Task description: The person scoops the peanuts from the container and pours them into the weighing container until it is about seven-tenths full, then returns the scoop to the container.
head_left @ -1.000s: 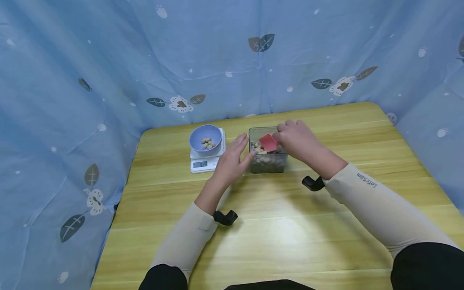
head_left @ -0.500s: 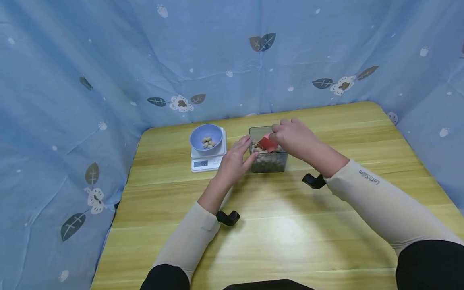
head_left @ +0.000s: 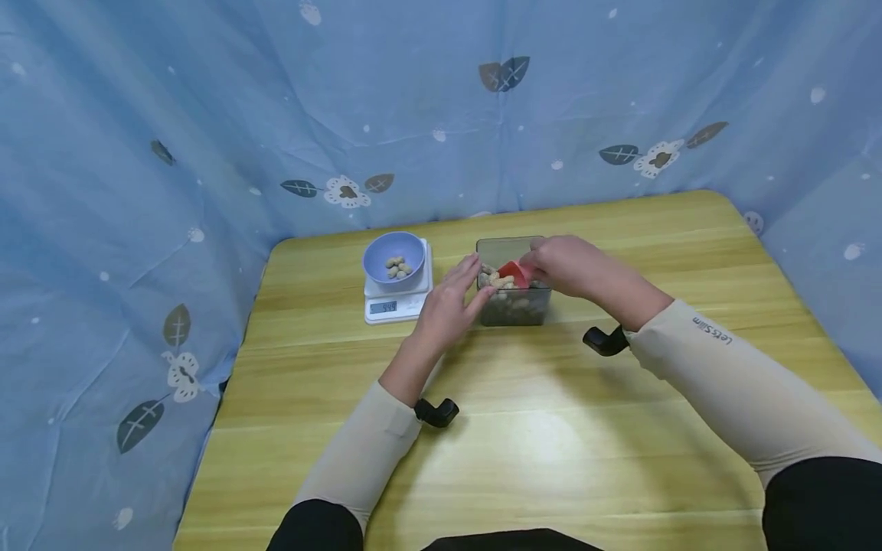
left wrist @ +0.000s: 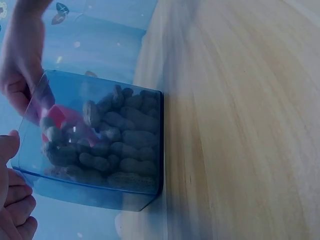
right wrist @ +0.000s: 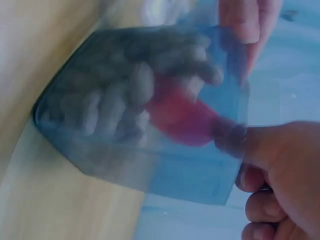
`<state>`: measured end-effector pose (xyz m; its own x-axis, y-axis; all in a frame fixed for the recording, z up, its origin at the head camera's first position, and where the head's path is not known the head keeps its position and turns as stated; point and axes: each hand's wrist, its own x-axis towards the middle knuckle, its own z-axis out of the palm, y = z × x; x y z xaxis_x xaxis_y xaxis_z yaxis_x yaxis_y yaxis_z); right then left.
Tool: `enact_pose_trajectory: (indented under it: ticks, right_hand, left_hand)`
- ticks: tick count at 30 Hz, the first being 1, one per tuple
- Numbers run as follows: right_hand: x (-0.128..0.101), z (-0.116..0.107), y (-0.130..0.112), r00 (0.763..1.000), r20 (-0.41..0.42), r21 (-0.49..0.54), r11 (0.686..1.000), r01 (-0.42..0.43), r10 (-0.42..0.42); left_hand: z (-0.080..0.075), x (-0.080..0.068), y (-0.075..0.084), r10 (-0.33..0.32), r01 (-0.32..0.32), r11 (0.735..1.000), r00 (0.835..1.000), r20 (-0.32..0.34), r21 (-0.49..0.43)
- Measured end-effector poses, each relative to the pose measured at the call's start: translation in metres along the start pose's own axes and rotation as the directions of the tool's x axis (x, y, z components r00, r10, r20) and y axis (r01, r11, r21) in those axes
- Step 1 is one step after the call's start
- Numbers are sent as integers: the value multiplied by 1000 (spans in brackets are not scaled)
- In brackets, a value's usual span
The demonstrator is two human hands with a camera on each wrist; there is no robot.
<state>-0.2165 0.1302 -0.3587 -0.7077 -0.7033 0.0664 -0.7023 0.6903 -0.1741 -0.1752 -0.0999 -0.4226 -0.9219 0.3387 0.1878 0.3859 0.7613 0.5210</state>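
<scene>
My right hand (head_left: 572,268) grips a red scoop (head_left: 513,272) inside a grey see-through box (head_left: 513,312). The scoop's bowl is pushed in among unshelled peanuts (left wrist: 132,137), so part of it is hidden behind them. In the right wrist view, the thumb reaches over the rim and the other fingers curl outside the wall. My left hand (head_left: 448,304) rests against the box's left side near the rim, fingers fairly straight and thumb spread toward the front. To its left, a purple bowl (head_left: 381,268) with several peanuts (head_left: 398,268) sits on a white kitchen scale (head_left: 409,308).
All this stands toward the back of a wooden table (head_left: 524,428). A blue patterned curtain (head_left: 441,99) hangs behind and at both sides. Lit digits show on the scale's small display (head_left: 383,308).
My right hand has dipped slightly, and the scoop has tilted and gone deeper into the peanuts. The left hand stays at the box's side. Bowl and scale keep their place.
</scene>
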Motion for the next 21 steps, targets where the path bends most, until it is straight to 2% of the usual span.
enact_pose_trajectory:
  ticks: [5, 11, 14, 18, 21]
  right_hand:
    - [-1, 3, 7, 999, 17, 104, 993, -52, 50]
    - [-5, 4, 17, 992, 22, 245, 961, -126, 124]
    - [-8, 6, 21, 983, 38, 308, 934, -181, 178]
    - [-14, 7, 25, 962, 74, 401, 876, -269, 262]
    - [-21, 8, 30, 955, 78, 464, 837, -289, 287]
  left_hand:
    - [-1, -1, 0, -2, 2, 1000, 1000, -8, -10]
    - [0, 0, 0, -5, 5, 1000, 1000, -5, -16]
    - [0, 0, 1, 2, -2, 1000, 1000, 3, -21]
    - [1, 0, 2, -8, 9, 1000, 1000, 9, -27]
    - [1, -1, 3, -16, 16, 1000, 1000, 11, -26]
